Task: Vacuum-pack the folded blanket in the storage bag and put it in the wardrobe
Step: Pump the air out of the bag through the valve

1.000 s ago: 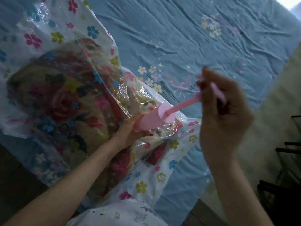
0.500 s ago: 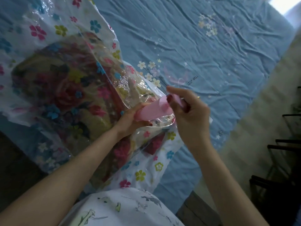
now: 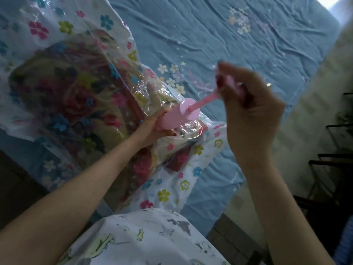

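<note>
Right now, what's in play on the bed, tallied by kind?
Storage bag: 1
Folded blanket inside it: 1
Pink hand pump: 1
Hands, left hand on the barrel, right hand on the handle: 2
Total: 5

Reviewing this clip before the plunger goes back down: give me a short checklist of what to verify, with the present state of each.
1. Left hand grips the pump barrel: ok.
2. Right hand holds the plunger handle: ok, though blurred.
3. Plunger rod drawn out of the barrel, ready to push: ok.
4. Pump base seated on the bag valve: cannot tell, hidden by the left hand.
5. Blanket fully inside the storage bag: ok.
6. Bag zip closed: cannot tell.
</note>
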